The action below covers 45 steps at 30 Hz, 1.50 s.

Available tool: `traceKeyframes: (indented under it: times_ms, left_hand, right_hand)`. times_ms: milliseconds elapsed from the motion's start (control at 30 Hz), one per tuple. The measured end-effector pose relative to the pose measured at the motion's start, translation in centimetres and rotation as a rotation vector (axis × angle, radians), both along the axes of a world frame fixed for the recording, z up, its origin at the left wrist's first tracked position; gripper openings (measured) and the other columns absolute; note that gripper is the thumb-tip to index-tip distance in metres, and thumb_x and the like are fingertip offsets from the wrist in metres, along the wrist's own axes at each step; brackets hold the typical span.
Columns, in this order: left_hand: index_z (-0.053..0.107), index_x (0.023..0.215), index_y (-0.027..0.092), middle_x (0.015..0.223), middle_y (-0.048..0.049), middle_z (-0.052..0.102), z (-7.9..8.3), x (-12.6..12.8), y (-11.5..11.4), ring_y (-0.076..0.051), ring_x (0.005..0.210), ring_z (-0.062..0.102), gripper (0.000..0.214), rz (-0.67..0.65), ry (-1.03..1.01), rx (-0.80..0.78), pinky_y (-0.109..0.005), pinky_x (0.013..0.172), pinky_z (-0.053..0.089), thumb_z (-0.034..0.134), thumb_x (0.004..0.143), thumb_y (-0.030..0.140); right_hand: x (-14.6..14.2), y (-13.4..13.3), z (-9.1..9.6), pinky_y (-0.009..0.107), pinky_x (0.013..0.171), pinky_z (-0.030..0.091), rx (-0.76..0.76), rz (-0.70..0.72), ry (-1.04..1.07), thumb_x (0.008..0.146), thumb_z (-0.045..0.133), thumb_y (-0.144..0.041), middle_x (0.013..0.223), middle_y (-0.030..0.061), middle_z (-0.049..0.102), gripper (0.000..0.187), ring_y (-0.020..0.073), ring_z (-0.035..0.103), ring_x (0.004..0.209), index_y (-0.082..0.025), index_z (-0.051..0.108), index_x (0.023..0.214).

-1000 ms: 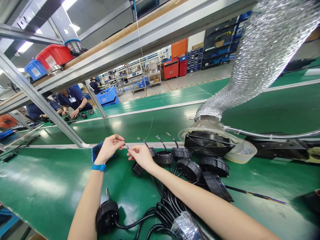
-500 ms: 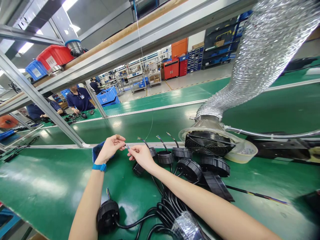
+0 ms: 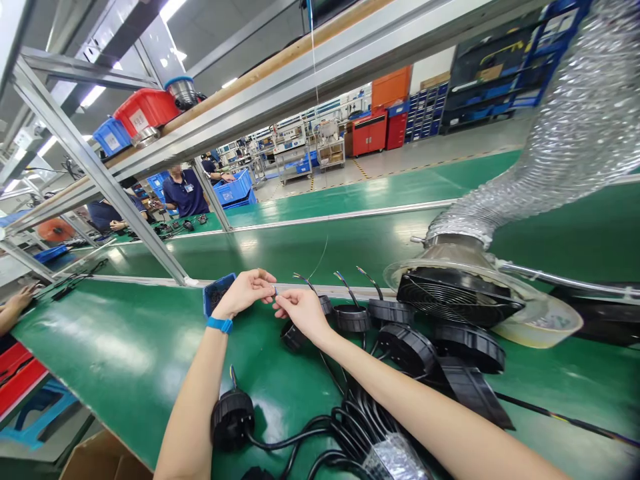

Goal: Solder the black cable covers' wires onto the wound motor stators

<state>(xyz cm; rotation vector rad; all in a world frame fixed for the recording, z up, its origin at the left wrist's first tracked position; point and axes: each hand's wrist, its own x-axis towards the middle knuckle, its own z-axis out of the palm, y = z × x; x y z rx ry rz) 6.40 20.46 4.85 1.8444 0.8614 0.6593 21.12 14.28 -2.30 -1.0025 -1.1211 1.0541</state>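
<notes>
My left hand [image 3: 245, 292] and my right hand [image 3: 299, 311] meet above the green bench [image 3: 115, 347], both pinched on the thin end of a wire [image 3: 275, 291] between their fingertips. A blue band sits on my left wrist. Just behind my left hand lies a small blue tray [image 3: 216, 294]. Several round black parts [image 3: 353, 317] with cables and bare wire tips stand in a row to the right of my hands. One more black round part [image 3: 231, 419] lies near my left forearm, its cable joining a taped black cable bundle [image 3: 350, 433].
A fume extractor with a black fan grille [image 3: 453, 303] and silver flexible duct [image 3: 550, 160] stands at the right. A slanted metal frame post [image 3: 100, 180] rises at the left. Seated people in dark blue shirts [image 3: 185, 193] work at the far bench. Another person's hand [image 3: 20, 298] shows at the left edge.
The view has swung left and slightly down. My hands stay pinched together on the wire end, fingertips a little closer. The person at the far bench has straightened up.
</notes>
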Motion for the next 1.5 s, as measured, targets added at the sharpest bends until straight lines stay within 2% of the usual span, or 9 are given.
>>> traceKeyframes:
  times_ms: [133,267,533,733,933,1133,1500]
  left_hand:
    - [0.064,0.092,0.012,0.063,-0.0023,0.068,0.4,-0.5,0.2,-0.013,0.054,0.064,0.034,0.072,-0.02,0.039,-0.024,0.055,0.053,0.081,0.068,0.03]
    - [0.062,0.091,0.013,0.065,-0.001,0.067,0.9,-0.4,-0.1,-0.013,0.057,0.065,0.031,0.159,-0.09,0.124,-0.023,0.057,0.054,0.078,0.072,0.031]
    - [0.065,0.087,0.013,0.065,-0.0011,0.066,0.3,1.1,-0.9,-0.013,0.057,0.065,0.022,0.117,-0.056,0.174,-0.023,0.056,0.053,0.075,0.072,0.025]
    - [0.063,0.088,0.014,0.067,-0.0009,0.066,0.5,0.9,-0.7,-0.013,0.06,0.066,0.024,0.181,-0.069,0.216,-0.024,0.059,0.054,0.074,0.074,0.028]
    - [0.063,0.089,0.012,0.067,-0.0017,0.066,0.3,0.9,-0.6,-0.014,0.059,0.066,0.026,0.16,-0.044,0.184,-0.024,0.059,0.054,0.075,0.074,0.029]
    - [0.063,0.09,0.012,0.068,-0.002,0.066,0.7,0.5,-0.5,-0.013,0.059,0.065,0.029,0.136,-0.033,0.151,-0.023,0.058,0.054,0.076,0.073,0.031]
    - [0.064,0.09,0.012,0.069,-0.0024,0.066,0.7,0.4,-0.4,-0.013,0.06,0.064,0.029,0.163,-0.041,0.152,-0.023,0.058,0.052,0.077,0.073,0.032]
  right_hand:
    - [0.0,0.0,0.0,0.024,0.05,0.054,-0.002,-0.014,-0.001,0.076,0.068,-0.039,0.065,0.0068,0.07,0.027,0.0151,0.066,0.052,-0.013,0.068,0.069]
    - [-0.1,-0.1,0.1,0.023,0.047,0.052,-0.004,-0.006,-0.013,0.075,0.067,-0.038,0.064,0.0064,0.069,0.026,0.014,0.063,0.048,-0.013,0.067,0.067]
    - [0.1,-0.4,0.4,0.021,0.043,0.046,-0.005,-0.031,-0.078,0.074,0.063,-0.028,0.061,0.005,0.068,0.018,0.0125,0.06,0.043,-0.013,0.066,0.064]
    - [0.0,-0.5,0.5,0.021,0.044,0.046,-0.002,-0.05,-0.119,0.074,0.058,-0.025,0.061,0.0051,0.068,0.018,0.0131,0.06,0.043,-0.014,0.066,0.062]
    - [0.0,-0.7,0.7,0.02,0.043,0.044,-0.006,-0.067,-0.14,0.075,0.058,-0.023,0.059,0.0046,0.068,0.019,0.0124,0.059,0.042,-0.014,0.066,0.061]
    - [-0.1,-0.8,0.9,0.019,0.043,0.042,-0.015,-0.097,-0.158,0.075,0.057,-0.018,0.059,0.0031,0.069,0.018,0.0111,0.059,0.041,-0.014,0.066,0.06]
    - [0.0,-1.0,1.4,0.017,0.043,0.041,-0.031,-0.093,-0.157,0.077,0.059,-0.015,0.058,0.003,0.069,0.02,0.0098,0.058,0.04,-0.013,0.066,0.058]
